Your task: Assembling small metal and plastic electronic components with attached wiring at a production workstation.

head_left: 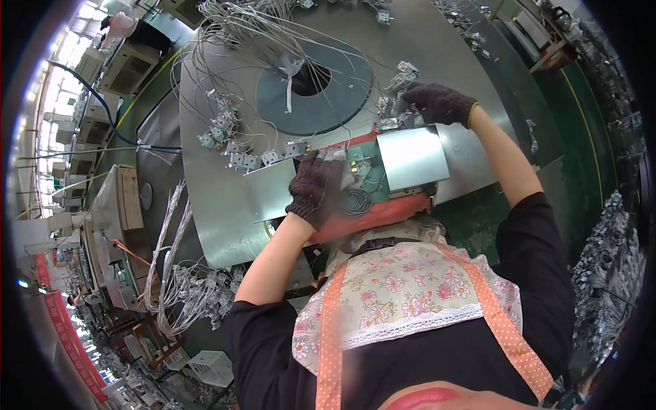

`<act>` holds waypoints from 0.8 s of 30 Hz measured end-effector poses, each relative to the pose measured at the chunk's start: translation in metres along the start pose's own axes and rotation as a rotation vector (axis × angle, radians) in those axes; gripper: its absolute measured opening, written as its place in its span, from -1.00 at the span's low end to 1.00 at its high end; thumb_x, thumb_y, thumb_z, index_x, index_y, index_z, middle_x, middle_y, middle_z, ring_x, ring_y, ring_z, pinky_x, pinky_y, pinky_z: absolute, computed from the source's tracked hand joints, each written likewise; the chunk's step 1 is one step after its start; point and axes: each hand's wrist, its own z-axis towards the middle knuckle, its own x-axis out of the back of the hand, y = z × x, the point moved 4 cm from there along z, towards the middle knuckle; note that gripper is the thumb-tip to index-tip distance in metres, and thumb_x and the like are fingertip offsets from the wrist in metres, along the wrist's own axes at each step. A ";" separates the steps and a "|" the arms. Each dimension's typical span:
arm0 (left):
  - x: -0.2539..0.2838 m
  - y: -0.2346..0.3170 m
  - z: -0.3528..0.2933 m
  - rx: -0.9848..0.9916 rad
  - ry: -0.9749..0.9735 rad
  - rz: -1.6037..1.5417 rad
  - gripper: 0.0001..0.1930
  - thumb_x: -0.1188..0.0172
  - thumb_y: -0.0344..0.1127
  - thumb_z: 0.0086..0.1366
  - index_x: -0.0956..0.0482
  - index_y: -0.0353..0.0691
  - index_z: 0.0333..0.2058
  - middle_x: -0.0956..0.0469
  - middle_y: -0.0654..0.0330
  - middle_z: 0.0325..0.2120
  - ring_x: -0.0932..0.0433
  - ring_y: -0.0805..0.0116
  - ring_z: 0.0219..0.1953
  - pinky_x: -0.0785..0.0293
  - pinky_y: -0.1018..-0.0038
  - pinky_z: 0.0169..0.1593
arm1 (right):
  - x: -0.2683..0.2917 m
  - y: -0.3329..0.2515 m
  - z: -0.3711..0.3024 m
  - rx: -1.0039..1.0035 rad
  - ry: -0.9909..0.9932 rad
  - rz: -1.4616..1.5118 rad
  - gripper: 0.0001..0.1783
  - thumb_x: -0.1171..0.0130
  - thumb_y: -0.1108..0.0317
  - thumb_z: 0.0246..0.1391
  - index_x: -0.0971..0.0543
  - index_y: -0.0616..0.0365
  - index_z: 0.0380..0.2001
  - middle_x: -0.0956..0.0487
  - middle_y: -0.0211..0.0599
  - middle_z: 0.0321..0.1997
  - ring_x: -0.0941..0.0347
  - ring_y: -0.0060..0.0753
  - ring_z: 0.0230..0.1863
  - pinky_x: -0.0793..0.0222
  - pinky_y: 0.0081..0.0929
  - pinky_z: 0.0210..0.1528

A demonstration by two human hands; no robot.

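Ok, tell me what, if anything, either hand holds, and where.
It cannot be told: the right hand is at small metal parts, the left hand by the green board; any hold is hidden.

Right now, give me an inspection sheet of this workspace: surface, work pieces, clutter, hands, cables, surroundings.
Surface: grey metal table with a dark disc on it.
Work pieces: green board, bright panel at its right, red edging on the near side.
Clutter: small metal parts left and right of the disc.
Hands: both gloved; left hand over the board's left part, right hand at the right-side parts; grip unclear on both.
Cables: pale cables spread over the disc's far side; a grey coil near the board's front.
Surroundings: green floor, white crate lower left, another person far off, upper left.
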 end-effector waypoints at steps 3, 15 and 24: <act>0.001 -0.003 0.004 0.000 0.044 -0.018 -0.46 -0.25 -0.03 0.30 -0.53 -0.33 0.10 -0.63 -0.15 -0.02 -0.59 -0.07 0.11 -0.32 0.05 0.34 | 0.017 0.028 -0.013 0.049 0.045 0.293 -0.51 -0.25 0.58 -0.07 -0.61 0.11 0.02 -0.66 -0.29 -0.04 -0.58 -0.47 -0.09 -0.54 -0.49 0.00; 0.003 -0.005 -0.001 0.037 0.011 -0.014 -0.46 -0.27 0.00 0.28 -0.57 -0.31 0.07 -0.64 -0.13 -0.01 -0.57 -0.11 0.13 -0.33 0.06 0.32 | 0.056 -0.029 -0.109 0.267 0.425 1.378 -0.49 -0.09 0.26 0.36 -0.41 0.26 0.28 -0.59 -0.09 0.08 -0.59 -0.26 0.08 -0.67 -0.42 -0.10; 0.003 -0.006 0.007 0.010 0.000 -0.021 -0.46 -0.28 -0.01 0.28 -0.56 -0.32 0.07 -0.64 -0.12 -0.01 -0.57 -0.04 0.14 -0.33 0.10 0.34 | 0.045 -0.109 -0.161 0.910 0.012 1.526 0.04 -0.42 -0.08 0.10 -0.07 -0.38 0.54 -0.12 -0.10 0.58 -0.06 0.26 0.52 -0.56 -0.01 0.21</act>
